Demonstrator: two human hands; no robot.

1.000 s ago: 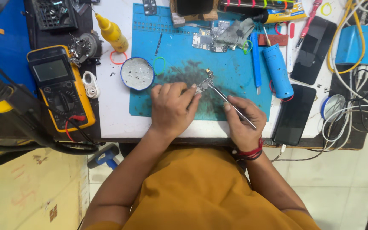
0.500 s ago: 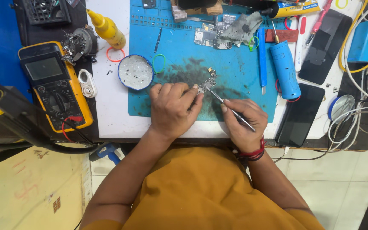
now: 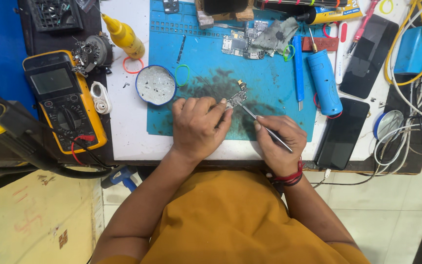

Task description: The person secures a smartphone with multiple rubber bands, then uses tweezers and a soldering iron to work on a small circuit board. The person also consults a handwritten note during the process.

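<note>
A person in a mustard-yellow shirt bends over a cluttered repair desk [image 3: 123, 132]. The left hand [image 3: 199, 128] lies palm down on a stained blue work mat [image 3: 211, 63], its fingertips closed on the edge of a small circuit board [image 3: 236, 98] and pinning it flat near the mat's centre. The right hand [image 3: 280, 143], a red thread band at its wrist, is curled around slim metal tweezers [image 3: 262, 124] in a pen grip, their tips touching the board's lower edge. Just left of the hands sits a round blue tin [image 3: 156, 85], with a green rubber band [image 3: 182, 75] beside it. A yellow multimeter [image 3: 64, 100] rests at the desk's left edge. To the right of the mat lie a blue cylindrical tool [image 3: 324, 82] and a dark phone [image 3: 342, 133] face down.
</note>
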